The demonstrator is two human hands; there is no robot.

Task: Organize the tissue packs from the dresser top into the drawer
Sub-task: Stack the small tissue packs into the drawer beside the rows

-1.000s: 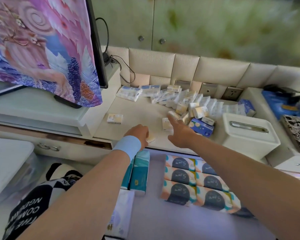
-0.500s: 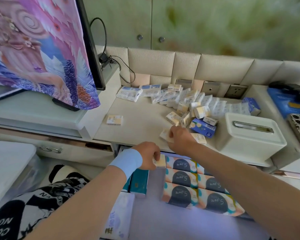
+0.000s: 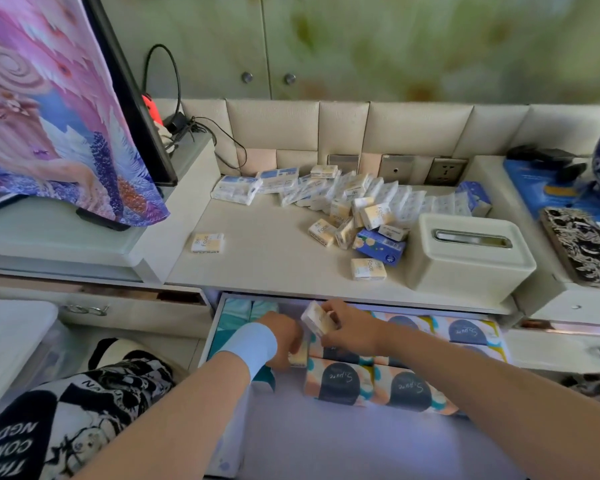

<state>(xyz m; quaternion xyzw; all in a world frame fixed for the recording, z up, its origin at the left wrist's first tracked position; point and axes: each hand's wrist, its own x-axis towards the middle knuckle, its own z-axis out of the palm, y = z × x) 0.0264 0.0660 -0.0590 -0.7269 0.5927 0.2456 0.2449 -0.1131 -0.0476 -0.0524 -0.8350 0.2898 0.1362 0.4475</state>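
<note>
Both hands are down in the open drawer [image 3: 361,441] below the dresser top [image 3: 267,258]. My left hand [image 3: 284,337], with a light blue wristband, grips a small yellow-and-white tissue pack [image 3: 298,356] low beside the orange-and-navy packs [image 3: 340,381]. My right hand [image 3: 350,329] holds a second small tissue pack [image 3: 317,318] just above them. On the dresser top lie a lone small pack [image 3: 207,242], another pack near the front edge [image 3: 368,269], and a heap of several packs [image 3: 354,202] with a blue pack [image 3: 380,245] among them.
A white tissue box [image 3: 468,252] stands right of the heap. Teal packs [image 3: 236,317] fill the drawer's left side. A screen under a patterned cloth [image 3: 49,109] sits on the raised left shelf, with cables behind. Wall sockets [image 3: 447,169] line the padded back panel.
Both hands left the dresser top, each with a small pack, and dropped into the drawer. The camera view tilted and moved closer.
</note>
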